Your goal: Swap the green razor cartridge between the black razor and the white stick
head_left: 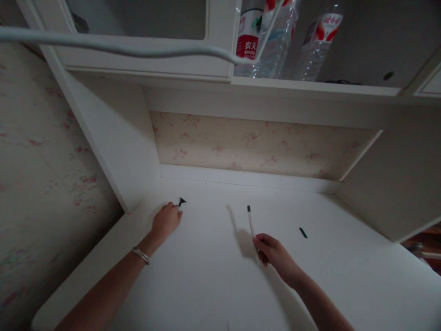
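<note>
My left hand (pixel 167 219), with a silver bracelet on its wrist, rests at the back left of the white desktop. Its fingers are closed around a small razor (pixel 182 201) whose black T-shaped head points away from me; most of the handle is hidden. Nearer the middle, my right hand (pixel 270 255) pinches a slim white pen (pixel 251 222) with a dark end. That pen is held upright and tilted a little to the left, above the desk, and casts a shadow. A short dark green strip (pixel 303 232) lies to the right of it.
The white desktop (pixel 206 276) runs back to a low ledge below flowered wallpaper. Side panels close it in left and right. Overhead, a cupboard shelf (pixel 310 86) holds several plastic bottles (pixel 319 41). A pale cable (pixel 148 51) hangs across the upper left.
</note>
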`<action>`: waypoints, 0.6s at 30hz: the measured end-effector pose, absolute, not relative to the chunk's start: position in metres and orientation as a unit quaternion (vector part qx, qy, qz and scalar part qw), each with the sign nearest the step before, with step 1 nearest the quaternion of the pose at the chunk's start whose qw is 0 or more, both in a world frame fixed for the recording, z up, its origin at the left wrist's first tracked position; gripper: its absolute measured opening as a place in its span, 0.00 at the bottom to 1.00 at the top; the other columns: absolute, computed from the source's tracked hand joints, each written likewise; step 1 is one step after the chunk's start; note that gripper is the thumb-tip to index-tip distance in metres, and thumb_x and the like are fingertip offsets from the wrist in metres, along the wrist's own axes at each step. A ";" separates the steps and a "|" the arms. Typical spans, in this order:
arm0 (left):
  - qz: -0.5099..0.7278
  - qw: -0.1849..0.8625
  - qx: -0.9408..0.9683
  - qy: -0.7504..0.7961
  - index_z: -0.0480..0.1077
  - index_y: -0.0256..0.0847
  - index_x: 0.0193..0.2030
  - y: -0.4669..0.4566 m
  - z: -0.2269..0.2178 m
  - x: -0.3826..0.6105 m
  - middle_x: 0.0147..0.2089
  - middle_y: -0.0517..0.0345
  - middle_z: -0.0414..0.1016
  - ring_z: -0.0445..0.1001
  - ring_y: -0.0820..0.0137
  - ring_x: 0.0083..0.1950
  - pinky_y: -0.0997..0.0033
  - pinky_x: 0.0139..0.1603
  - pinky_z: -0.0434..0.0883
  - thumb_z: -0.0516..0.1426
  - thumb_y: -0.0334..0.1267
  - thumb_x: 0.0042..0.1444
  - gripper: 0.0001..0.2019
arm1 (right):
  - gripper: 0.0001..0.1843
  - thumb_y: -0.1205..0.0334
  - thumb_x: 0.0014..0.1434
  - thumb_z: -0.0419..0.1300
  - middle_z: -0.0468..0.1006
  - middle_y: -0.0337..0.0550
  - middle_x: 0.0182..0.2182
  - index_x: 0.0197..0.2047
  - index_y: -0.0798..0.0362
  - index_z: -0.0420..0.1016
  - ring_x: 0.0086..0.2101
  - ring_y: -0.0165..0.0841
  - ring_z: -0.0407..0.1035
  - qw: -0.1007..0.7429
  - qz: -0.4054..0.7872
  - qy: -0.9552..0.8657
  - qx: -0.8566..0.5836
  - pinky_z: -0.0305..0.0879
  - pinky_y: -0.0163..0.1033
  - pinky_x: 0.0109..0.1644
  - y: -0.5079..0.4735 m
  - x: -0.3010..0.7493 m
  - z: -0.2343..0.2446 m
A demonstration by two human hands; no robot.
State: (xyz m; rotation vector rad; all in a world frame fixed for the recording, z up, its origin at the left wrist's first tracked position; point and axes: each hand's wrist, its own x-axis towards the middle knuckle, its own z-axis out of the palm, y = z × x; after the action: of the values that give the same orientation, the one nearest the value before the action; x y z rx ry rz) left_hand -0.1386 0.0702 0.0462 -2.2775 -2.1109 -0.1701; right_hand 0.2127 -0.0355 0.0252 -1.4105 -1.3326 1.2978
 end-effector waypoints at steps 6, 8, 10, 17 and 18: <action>-0.185 -0.109 -0.829 -0.517 0.72 0.46 0.43 -0.010 0.063 -0.064 0.41 0.60 0.74 0.73 0.70 0.42 0.72 0.45 0.67 0.48 0.44 0.66 0.13 | 0.26 0.39 0.50 0.66 0.68 0.35 0.21 0.32 0.54 0.66 0.22 0.29 0.64 0.440 0.605 -0.434 -0.502 0.56 0.31 0.24 -0.043 0.160 0.013; -0.191 -0.123 -0.843 -0.487 0.71 0.46 0.44 -0.032 0.063 -0.041 0.40 0.60 0.74 0.73 0.68 0.42 0.71 0.43 0.68 0.51 0.45 0.65 0.11 | 0.26 0.41 0.48 0.69 0.70 0.37 0.25 0.33 0.55 0.69 0.26 0.30 0.67 0.455 0.624 -0.409 -0.487 0.58 0.30 0.24 -0.042 0.149 0.014; -0.187 -0.105 -0.852 -0.478 0.71 0.45 0.46 -0.044 0.060 -0.025 0.42 0.58 0.74 0.72 0.66 0.44 0.69 0.43 0.69 0.52 0.43 0.64 0.09 | 0.25 0.42 0.47 0.70 0.71 0.38 0.26 0.33 0.56 0.71 0.27 0.31 0.68 0.467 0.626 -0.399 -0.481 0.59 0.30 0.25 -0.041 0.143 0.017; -0.151 -0.044 -0.839 -0.520 0.70 0.41 0.46 -0.049 0.042 -0.006 0.40 0.55 0.76 0.73 0.62 0.42 0.62 0.42 0.71 0.48 0.35 0.66 0.10 | 0.24 0.43 0.46 0.71 0.75 0.41 0.29 0.33 0.56 0.74 0.32 0.34 0.71 0.492 0.593 -0.387 -0.507 0.62 0.31 0.29 -0.038 0.137 0.016; -0.145 -0.040 -0.838 -0.524 0.70 0.41 0.47 -0.049 0.041 -0.006 0.40 0.54 0.76 0.74 0.61 0.42 0.62 0.41 0.72 0.48 0.34 0.65 0.11 | 0.24 0.42 0.46 0.70 0.75 0.41 0.29 0.33 0.55 0.74 0.32 0.34 0.71 0.491 0.588 -0.391 -0.510 0.63 0.32 0.30 -0.037 0.137 0.014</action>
State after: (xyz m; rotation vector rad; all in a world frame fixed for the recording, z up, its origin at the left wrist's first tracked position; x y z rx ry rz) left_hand -0.0064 -0.0488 0.0407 -2.7031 -1.6898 -0.4681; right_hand 0.1370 -0.0374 0.0137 -1.2385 -0.9483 1.4287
